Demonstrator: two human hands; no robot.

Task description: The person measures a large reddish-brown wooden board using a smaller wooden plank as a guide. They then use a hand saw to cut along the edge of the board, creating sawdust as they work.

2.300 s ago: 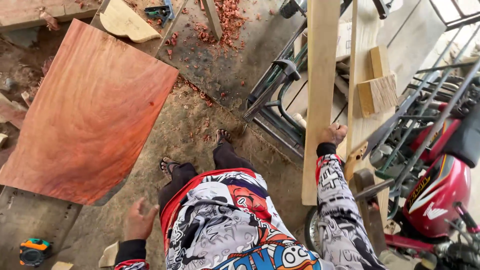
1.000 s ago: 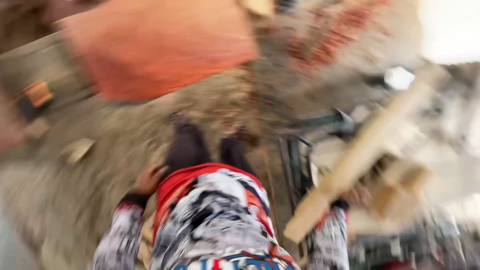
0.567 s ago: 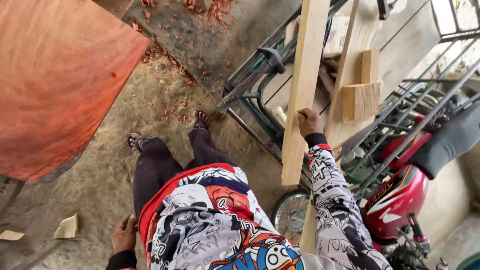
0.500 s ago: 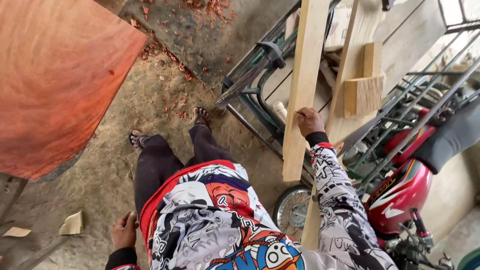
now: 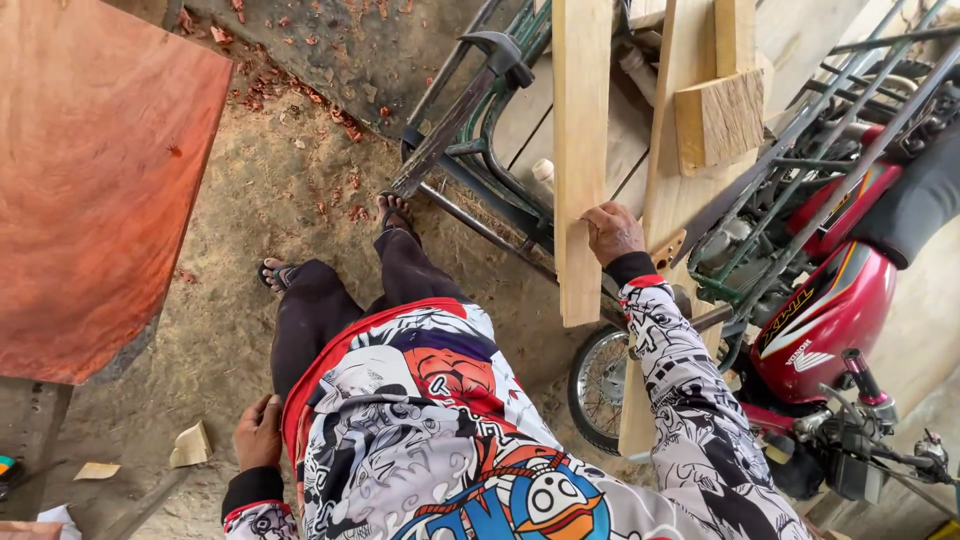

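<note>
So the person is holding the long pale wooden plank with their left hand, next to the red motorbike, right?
Not quite: the right hand grips the long pale plank, as the head view shows. The left hand hangs empty by the person's side. The red motorbike is indeed beside it.

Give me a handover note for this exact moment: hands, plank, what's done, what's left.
Right hand: grip on the edge of the pale plank, near its lower end.
Left hand: empty, hanging by the hip.
Plank: raised off the ground, running up out of frame beside other boards stacked on the green cart; red motorbike close by on the right.
Done: plank in hand.
Left: plank not yet set down anywhere.
</note>
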